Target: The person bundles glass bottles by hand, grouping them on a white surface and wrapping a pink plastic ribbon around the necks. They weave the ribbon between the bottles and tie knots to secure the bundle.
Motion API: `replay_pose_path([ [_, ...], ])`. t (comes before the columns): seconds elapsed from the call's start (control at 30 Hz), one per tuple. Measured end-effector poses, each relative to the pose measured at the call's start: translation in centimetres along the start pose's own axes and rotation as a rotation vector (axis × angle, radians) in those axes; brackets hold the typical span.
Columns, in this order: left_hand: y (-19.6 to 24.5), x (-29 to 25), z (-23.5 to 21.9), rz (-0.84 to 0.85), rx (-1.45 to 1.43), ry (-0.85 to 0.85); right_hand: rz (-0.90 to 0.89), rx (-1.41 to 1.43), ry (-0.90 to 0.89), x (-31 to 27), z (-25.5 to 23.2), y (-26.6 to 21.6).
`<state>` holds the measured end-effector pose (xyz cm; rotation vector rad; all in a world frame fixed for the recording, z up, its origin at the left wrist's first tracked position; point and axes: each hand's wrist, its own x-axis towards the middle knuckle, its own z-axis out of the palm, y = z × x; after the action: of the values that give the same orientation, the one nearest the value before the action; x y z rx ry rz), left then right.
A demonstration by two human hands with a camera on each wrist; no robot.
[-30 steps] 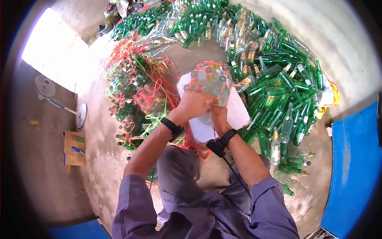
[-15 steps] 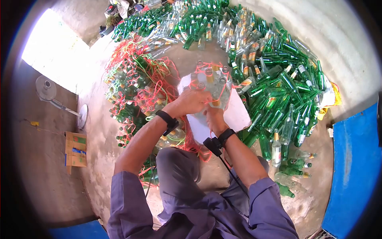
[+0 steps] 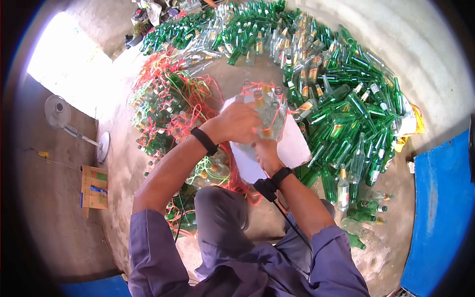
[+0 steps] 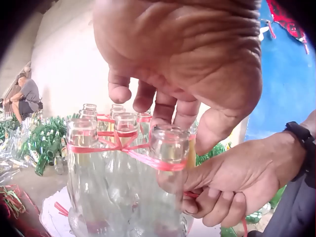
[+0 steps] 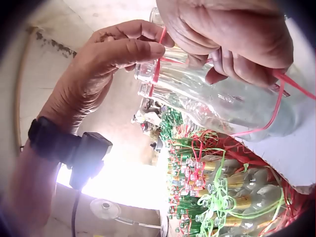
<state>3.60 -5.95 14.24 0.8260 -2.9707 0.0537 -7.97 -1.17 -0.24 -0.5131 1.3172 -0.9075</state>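
Note:
Clear glass bottles [image 4: 123, 182] stand upright in a bundle on a white slab [image 3: 295, 143], with red plastic string [image 4: 118, 143] looped round their necks. Low against the near side of the bundle, my right hand [image 4: 232, 182] has its fingers curled and grips the string, whose tail trails out below the fist. My left hand [image 3: 238, 123] hangs over the near bottle tops, palm down and fingers loosely bent. In the left wrist view its thumb and fingers are apart, close about a bottle mouth [image 4: 170, 133]. The right wrist view shows the left thumb [image 5: 143, 49] right beside the string.
Bottles tied with red and green string [image 3: 163, 114] crowd the floor on the left. Green and clear loose bottles [image 3: 351, 109] pile up at the right and back. A fan [image 3: 58, 111], a cardboard box [image 3: 94, 187] and a blue panel [image 3: 438, 208] stand around. Another person [image 4: 27, 96] sits far off.
My left hand has loosened from a tighter curl near the right hand and shifted slightly up and left, its elbow swinging outward. The right hand has edged a little lower.

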Motion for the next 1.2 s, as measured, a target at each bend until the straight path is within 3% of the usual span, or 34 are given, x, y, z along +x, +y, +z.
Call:
replay_pose_path([
  [0.07, -0.4, 0.4, -0.3, -0.079, 0.075, -0.172, 0.001, -0.012, 0.017, -0.1, 0.0, 0.3],
  [0.3, -2.2, 0.4, -1.2, -0.173, 0.027, -0.193, -0.176, -0.006, 0.000, 0.0, 0.1, 1.0],
  [0.77, -4.2, 0.0, 1.7, -0.221, 0.078, 0.181, -0.208, 0.080, -0.090, -0.4, -0.1, 0.3],
  [1.2, -5.4, 1.3, 2.2, -0.248, -0.142, 0.134, -0.313, -0.039, 0.009, -0.7, 0.1, 0.3],
])
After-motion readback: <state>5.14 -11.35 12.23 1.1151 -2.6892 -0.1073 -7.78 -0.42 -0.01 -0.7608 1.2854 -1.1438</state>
